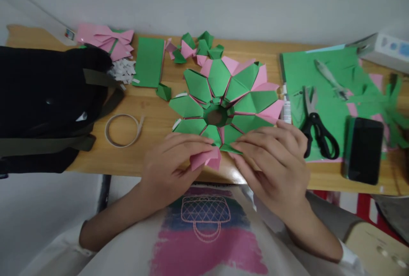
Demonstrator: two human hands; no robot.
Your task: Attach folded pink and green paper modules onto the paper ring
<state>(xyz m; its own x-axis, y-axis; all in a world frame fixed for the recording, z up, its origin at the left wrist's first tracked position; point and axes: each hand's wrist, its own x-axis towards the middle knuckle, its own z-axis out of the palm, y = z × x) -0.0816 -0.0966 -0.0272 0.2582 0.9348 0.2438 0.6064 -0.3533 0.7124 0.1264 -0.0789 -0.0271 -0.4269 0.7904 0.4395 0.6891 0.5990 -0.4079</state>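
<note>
A ring-shaped paper flower [252,102] of folded green and pink petals lies on the wooden table, with a round hole in its middle. At its near edge, my left hand [177,163] is closed on a pink paper piece [206,159], thumb below and fingers above. My right hand [276,163] pinches a green folded petal [230,148] at the flower's near right side. Its other fingers rest over the nearby petals and partly hide them. White tabs stick out at the flower's left edge.
Behind the flower lie loose folded pieces [203,47]; to the left are green sheets [148,62], white paper scraps [123,70], a tape ring [123,130] and a black bag [47,105]. Rightward lie a glue bottle [286,107], scissors [316,125], a cutter [330,78] and a phone [364,150].
</note>
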